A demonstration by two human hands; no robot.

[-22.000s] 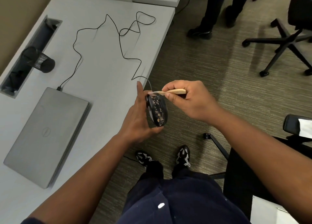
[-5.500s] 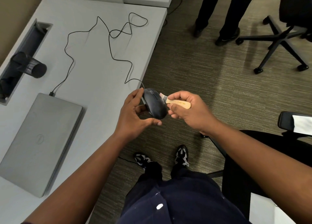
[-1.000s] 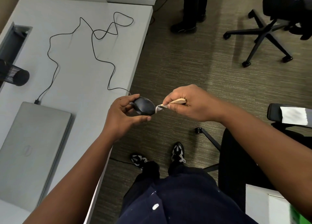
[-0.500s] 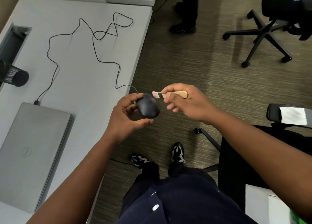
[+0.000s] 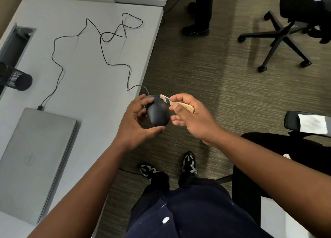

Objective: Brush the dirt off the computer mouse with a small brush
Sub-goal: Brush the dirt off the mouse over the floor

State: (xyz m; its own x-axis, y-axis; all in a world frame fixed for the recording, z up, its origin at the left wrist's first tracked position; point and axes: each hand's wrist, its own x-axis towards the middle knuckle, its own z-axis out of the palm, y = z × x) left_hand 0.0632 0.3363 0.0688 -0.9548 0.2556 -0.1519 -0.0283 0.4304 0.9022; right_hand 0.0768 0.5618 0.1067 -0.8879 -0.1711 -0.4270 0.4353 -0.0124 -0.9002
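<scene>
My left hand (image 5: 134, 123) grips a black wired computer mouse (image 5: 158, 113), held in the air just off the desk's right edge, its smooth top facing up. No dirt shows on that top. My right hand (image 5: 191, 119) pinches a small brush with a pale wooden handle (image 5: 182, 106). The brush's light bristles touch the mouse's front end near the scroll wheel. The mouse's thin black cable (image 5: 100, 40) loops across the grey desk (image 5: 86, 71).
A closed grey laptop (image 5: 30, 158) lies on the desk at the left, with a black mesh cup (image 5: 17, 79) behind it. Another person's legs and shoe (image 5: 196, 29) stand on the carpet. Office chairs stand at the upper right (image 5: 279, 35) and right (image 5: 304, 123).
The brush has come down from just above the mouse onto its front end. My left hand has turned the mouse slightly, so more of its top faces me.
</scene>
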